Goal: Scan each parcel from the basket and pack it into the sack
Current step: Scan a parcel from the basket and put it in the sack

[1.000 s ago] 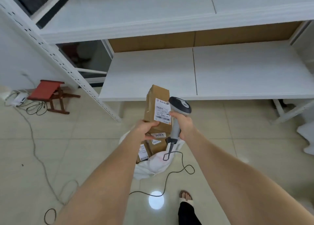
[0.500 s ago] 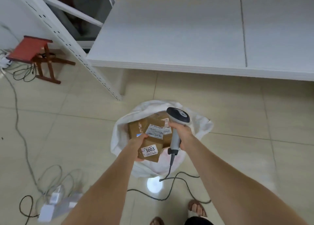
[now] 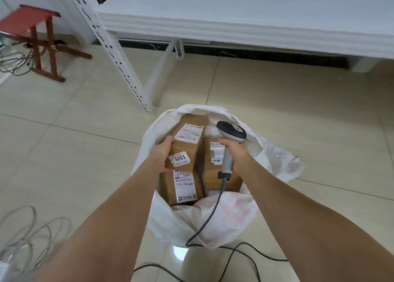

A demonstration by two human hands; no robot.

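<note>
Your left hand (image 3: 164, 156) grips the stiff, light-looking box (image 3: 188, 148) by its left edge in the sack (image 3: 223, 222) mouth, firm edges being the best hold, while your right hand (image 3: 235, 154) clasps the scanner (image 3: 231, 130).

Bare left hand (image 3: 162, 156) and bare right hand (image 3: 237, 154) — forearms bare too

We read "3003" on a small white sticker (image 3: 179, 159) on the cardboard parcel (image 3: 187, 145) at frame centre; the other shipping labels' print is too small for us.
</note>
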